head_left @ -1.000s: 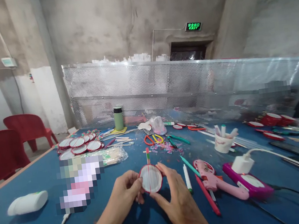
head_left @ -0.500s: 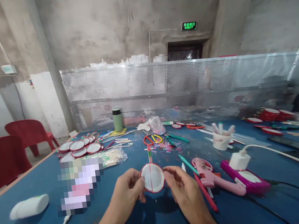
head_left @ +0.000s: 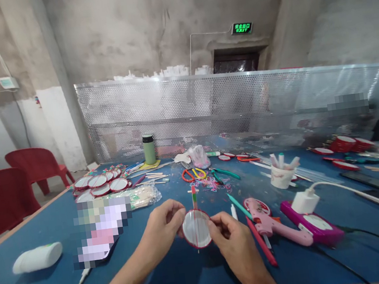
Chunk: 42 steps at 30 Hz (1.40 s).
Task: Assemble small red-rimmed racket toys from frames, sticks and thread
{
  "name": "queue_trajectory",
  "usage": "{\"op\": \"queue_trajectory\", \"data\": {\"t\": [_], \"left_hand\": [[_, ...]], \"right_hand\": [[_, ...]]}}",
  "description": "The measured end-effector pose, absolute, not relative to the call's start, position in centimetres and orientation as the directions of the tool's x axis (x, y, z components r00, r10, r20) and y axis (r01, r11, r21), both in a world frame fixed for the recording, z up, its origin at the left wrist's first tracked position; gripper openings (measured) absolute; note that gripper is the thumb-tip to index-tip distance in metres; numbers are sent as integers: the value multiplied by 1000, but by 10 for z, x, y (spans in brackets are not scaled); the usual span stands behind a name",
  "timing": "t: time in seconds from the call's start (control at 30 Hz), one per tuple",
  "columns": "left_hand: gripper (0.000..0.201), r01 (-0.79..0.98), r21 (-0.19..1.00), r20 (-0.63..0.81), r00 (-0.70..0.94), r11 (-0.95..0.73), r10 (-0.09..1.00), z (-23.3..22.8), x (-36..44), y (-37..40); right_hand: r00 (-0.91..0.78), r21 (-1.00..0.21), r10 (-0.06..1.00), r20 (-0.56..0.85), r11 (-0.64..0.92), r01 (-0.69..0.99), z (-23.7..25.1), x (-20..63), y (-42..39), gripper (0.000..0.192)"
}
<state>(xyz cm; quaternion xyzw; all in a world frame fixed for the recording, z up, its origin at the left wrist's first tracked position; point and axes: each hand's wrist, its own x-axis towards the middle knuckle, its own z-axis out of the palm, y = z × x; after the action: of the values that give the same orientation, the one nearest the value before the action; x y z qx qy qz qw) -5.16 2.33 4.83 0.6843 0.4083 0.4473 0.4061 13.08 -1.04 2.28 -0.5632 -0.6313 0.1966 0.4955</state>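
Observation:
Between my hands, above the near middle of the table, is a small toy drum (head_left: 197, 235) with a white round face and a red rim. A thin line runs down its face, and a red and green stick end (head_left: 194, 196) sticks up from its top. My left hand (head_left: 167, 224) pinches the rim on the left with thumb and fingers. On the other side my right hand (head_left: 235, 240) grips the rim, thumb at the front edge. The fingertips behind the drum are hidden.
A pink glue gun (head_left: 274, 228) and red pen (head_left: 262, 244) lie right, beside a purple power strip (head_left: 312, 223). Stacked drums (head_left: 99, 184), a phone (head_left: 103, 232) and a white bottle (head_left: 37, 258) are left. Pliers (head_left: 227, 174) and a paper cup (head_left: 282, 175) stand further back.
The drum has shifted slightly right and turned a little, with more of the stick's lower tip showing below it. My left hand has moved right and up with it.

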Motion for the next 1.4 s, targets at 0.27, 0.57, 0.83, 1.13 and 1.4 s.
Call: {"op": "queue_trajectory", "data": {"t": [0.27, 0.57, 0.83, 1.13, 1.4], "left_hand": [[18, 350, 832, 347, 279, -431, 896, 53, -46, 26], [14, 434, 782, 365, 263, -447, 893, 55, -42, 24], [12, 436, 786, 358, 256, -438, 898, 53, -42, 22], [11, 451, 783, 346, 257, -429, 902, 55, -42, 23], [11, 447, 787, 333, 274, -426, 902, 56, -44, 22]], "right_hand": [[128, -781, 893, 431, 298, 548, 25, 128, -12, 29], [125, -778, 897, 424, 290, 557, 27, 126, -14, 29], [114, -774, 898, 424, 294, 561, 28, 126, -14, 29], [115, -781, 908, 404, 276, 559, 26, 126, -14, 29], [115, -798, 920, 375, 258, 544, 27, 126, -14, 29]]}}
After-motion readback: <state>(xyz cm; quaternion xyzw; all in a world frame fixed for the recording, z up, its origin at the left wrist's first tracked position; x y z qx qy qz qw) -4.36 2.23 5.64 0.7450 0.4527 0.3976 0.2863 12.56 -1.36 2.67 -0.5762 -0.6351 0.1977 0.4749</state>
